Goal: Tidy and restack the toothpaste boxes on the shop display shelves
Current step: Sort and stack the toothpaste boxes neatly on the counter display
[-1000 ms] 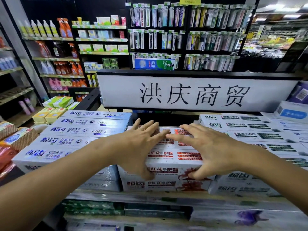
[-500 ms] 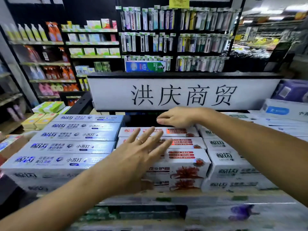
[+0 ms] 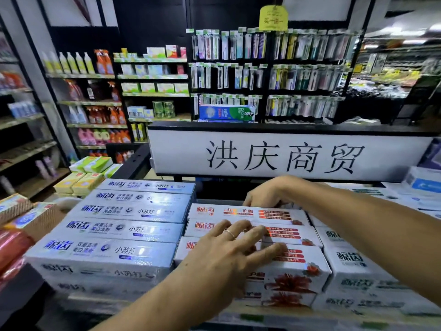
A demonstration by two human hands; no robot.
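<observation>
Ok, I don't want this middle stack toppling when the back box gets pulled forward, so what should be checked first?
1. Left hand flat on the red boxes, steadying them: ok.
2. Right hand curled over the far edge of the rear box: ok.
3. Rear box flush with its row: cannot tell.
4. Blue stack alongside tidy: ok.
5. Boxes under the top layer aligned: cannot tell.
</observation>
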